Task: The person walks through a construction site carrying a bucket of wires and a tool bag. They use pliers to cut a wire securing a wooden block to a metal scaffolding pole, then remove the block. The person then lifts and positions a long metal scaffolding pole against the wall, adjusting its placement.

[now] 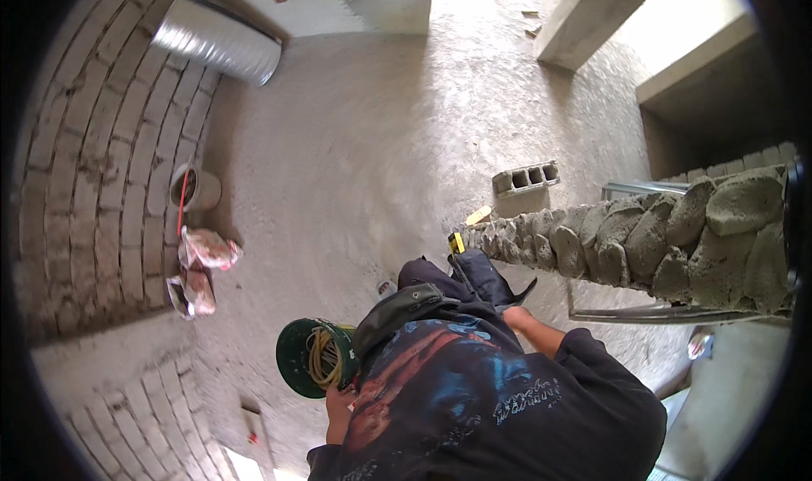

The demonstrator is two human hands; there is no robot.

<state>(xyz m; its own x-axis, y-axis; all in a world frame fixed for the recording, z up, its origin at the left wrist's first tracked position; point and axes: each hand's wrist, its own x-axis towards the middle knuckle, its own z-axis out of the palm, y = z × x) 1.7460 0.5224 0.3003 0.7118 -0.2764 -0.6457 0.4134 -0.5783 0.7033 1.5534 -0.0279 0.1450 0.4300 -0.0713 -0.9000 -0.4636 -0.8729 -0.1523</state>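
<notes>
Green bucket [315, 358] with a coil of yellow cord [321, 356] in it is low and left, right by the person's dark top. The left hand [340, 399] grips its rim from below, fingers curled tight on the edge.

The dusty floor [364, 143] is the biggest thing here. A curved brick wall [101, 168] stands on the left. On the right is a half-built wall [660, 236], and its top is covered in fat grey lumps of wet mortar all along. No block sits on that mortar yet, so I think the spreading is done and the laying is not.

A shiny silver pipe [216, 37] lies far off. One grey hollow block [526, 178] rests on the floor near the wall's end. Two pink bags [207, 250] lie by a white pail [196, 187].

The right forearm [537, 329] reaches toward the wall, but the right hand is hidden behind a dark pouch [482, 278] — I cannot tell how its fingers are.
</notes>
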